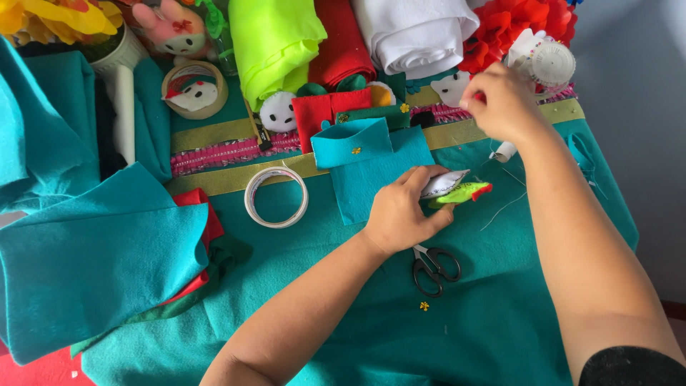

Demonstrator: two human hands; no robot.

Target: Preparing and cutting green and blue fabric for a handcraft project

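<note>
My left hand [400,211] pinches a small felt piece [457,190], white with lime green and a red tip, just above the teal felt table cover [464,322]. My right hand [500,104] is raised farther back, fingers pinched together near a round pin wheel [550,64]; a thin thread [504,207] trails from the felt piece toward it. A needle is too small to make out. Black scissors [434,268] lie just below my left hand. A teal felt pouch [368,168] with a flap lies left of the felt piece.
A roll of clear tape [276,197] lies left of the pouch. Folded teal felt [93,257] fills the left. Rolls of lime [275,43], red and white fabric [414,36], small felt toys and red paper flowers [522,21] crowd the back. A white thread spool [505,151] stands by my right wrist.
</note>
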